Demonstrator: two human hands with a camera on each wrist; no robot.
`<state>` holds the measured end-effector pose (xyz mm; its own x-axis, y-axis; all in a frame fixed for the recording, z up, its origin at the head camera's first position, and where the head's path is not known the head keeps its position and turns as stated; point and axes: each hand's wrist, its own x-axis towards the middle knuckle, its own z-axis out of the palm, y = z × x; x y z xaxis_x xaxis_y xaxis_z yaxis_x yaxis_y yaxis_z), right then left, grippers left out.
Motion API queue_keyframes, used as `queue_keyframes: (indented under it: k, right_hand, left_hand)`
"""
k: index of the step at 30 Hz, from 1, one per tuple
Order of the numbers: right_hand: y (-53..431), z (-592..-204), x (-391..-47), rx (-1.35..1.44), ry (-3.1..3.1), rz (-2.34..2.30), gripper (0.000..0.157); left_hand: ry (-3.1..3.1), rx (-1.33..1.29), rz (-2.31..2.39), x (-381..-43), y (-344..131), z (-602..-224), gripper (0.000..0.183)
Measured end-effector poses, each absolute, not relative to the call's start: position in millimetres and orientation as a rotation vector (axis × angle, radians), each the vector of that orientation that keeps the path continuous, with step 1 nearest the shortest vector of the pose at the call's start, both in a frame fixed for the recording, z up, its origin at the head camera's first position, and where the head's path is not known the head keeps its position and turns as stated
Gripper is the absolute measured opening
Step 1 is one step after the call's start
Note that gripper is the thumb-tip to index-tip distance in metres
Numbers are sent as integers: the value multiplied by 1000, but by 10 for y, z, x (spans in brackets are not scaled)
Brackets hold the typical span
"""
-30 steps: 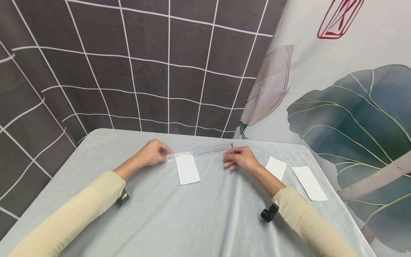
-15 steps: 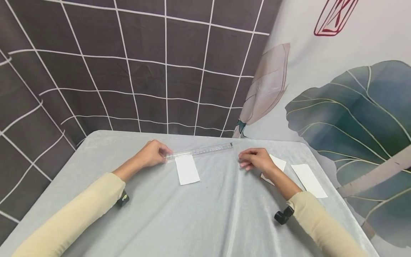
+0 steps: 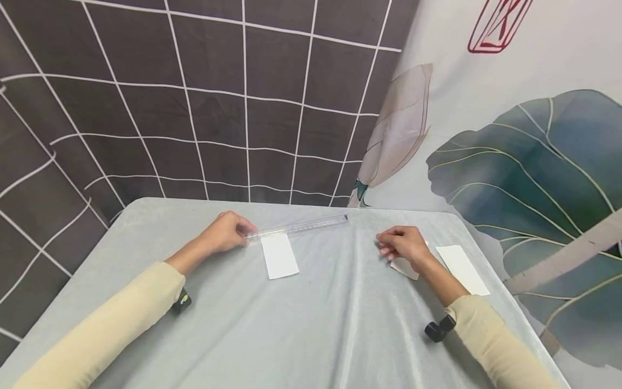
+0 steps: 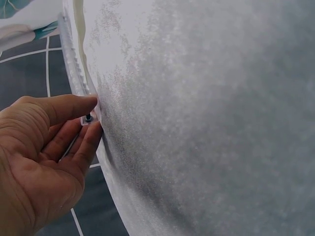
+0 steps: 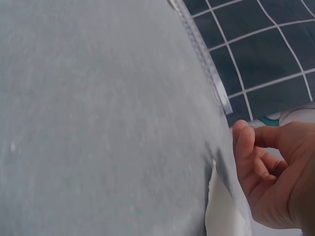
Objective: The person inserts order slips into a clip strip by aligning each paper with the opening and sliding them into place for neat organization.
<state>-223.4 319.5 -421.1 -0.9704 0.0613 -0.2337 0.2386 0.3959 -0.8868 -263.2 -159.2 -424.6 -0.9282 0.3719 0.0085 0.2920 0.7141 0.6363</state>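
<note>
At the far part of the table, my left hand pinches the near-left end of a long clear plastic ruler-like strip between thumb and fingers. The left wrist view shows the strip's end with a small dark spot, at my fingertips. A white paper card lies with its top edge at the strip. My right hand is apart from the strip, fingers loosely bent, holding nothing. Below it, partly hidden, is a second white paper piece, also seen as a pale paper in the right wrist view.
A third white paper card lies toward the table's right edge. Grey cloth with folds covers the table. A dark grid-patterned curtain hangs behind, and a leaf-printed white curtain hangs on the right.
My right hand has moved right, away from the strip's far end, to over the second paper piece. My left hand stays at the strip's left end, and the strip has kept its place.
</note>
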Motion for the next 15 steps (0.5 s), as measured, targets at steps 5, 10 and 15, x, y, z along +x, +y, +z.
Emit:
queue_keyframes:
  k: [5, 10, 15]
  right_hand:
    - [3330, -4203, -2175, 320, 2527, -1564, 31]
    - [3445, -4208, -2128, 351, 2545, -1495, 30]
    - [3509, -4188, -2129, 375, 2583, -1457, 30]
  left_hand:
    - [2787, 552, 1011, -2614, -1581, -4260, 39]
    - [2781, 566, 1007, -2595, -1574, -4283, 40]
    - [2795, 568, 1002, -2600, -1578, -4254, 40]
